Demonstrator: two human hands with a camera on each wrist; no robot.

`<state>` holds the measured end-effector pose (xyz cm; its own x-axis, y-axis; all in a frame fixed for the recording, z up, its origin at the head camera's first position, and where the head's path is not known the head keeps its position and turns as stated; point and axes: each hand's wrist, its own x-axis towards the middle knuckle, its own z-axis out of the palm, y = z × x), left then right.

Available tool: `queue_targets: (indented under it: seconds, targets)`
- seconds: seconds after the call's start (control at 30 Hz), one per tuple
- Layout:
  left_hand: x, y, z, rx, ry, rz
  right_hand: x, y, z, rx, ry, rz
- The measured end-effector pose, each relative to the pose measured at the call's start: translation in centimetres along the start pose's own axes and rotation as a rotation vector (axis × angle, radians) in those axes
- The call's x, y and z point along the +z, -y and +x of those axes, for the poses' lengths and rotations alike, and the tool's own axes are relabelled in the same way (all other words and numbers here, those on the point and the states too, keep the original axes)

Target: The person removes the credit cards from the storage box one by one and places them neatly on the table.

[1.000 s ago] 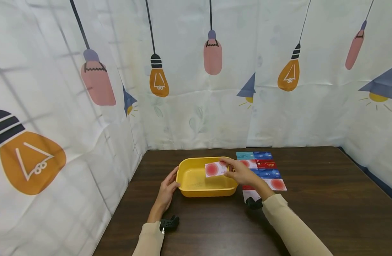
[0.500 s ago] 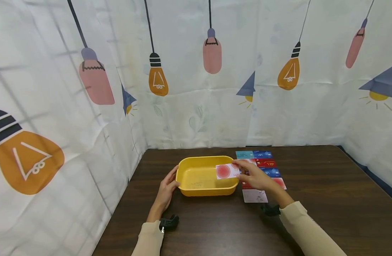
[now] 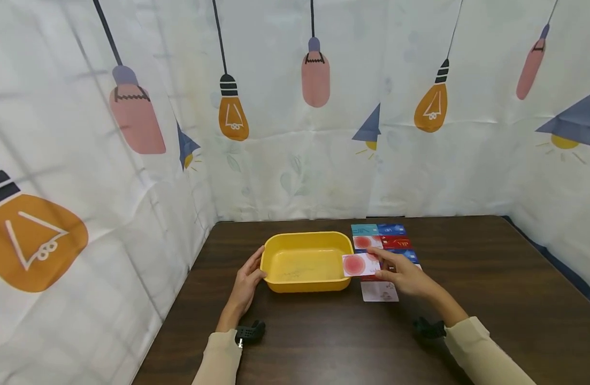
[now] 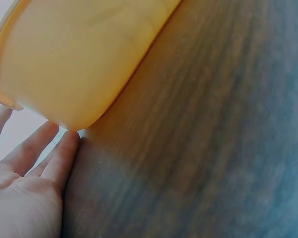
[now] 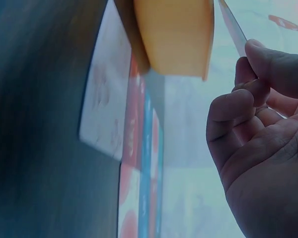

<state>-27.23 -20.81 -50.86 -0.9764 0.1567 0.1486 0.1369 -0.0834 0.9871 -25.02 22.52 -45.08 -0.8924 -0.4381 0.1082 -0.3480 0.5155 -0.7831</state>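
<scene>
In the head view my right hand (image 3: pixel 407 272) pinches a white card with a pinkish-red circle (image 3: pixel 355 264) between thumb and fingers. The card overlaps the right rim of a yellow plastic basin (image 3: pixel 295 287) and the laid-out cards in this view. Seen from the right wrist, that card (image 5: pixel 233 29) is nearly edge-on, held up off the table. My left hand (image 3: pixel 243 286) rests against the basin's left end. Its straight fingers (image 4: pixel 64 156) touch the outer wall of the basin (image 4: pixel 89 64) in the left wrist view.
Several cards lie in two columns right of the basin: a teal one (image 3: pixel 364 230), a red VIP card (image 3: pixel 397 243), blue ones and a pale one (image 3: pixel 378 292) at the near end. Behind the dark wooden table (image 3: pixel 314 342) hangs a lamp-print curtain (image 3: pixel 285 176).
My right hand has moved right with the pinched card, from over the basin to its right rim. My left hand stays at the basin's left end.
</scene>
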Motion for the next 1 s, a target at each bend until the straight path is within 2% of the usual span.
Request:
queue_targets:
  seconds: [0.13,0.37,0.63,1.0]
  targets:
    - [-0.3,-0.1,0.1,0.001,-0.007,0.000,-0.5,-0.5,-0.8,0.004,-0.011,-0.009]
    - [-0.2,0.0,0.1,-0.018,-0.003,-0.015,-1.8,-1.9,-3.3,-0.005,-0.007,0.064]
    - [0.1,0.0,0.1,-0.017,-0.014,-0.008,-3.0,-4.1,-5.6,-0.101,-0.026,0.093]
    - [0.3,-0.2,0.1,-0.002,-0.023,-0.012,-4.9,-5.7,-6.8,-0.038,0.009,0.095]
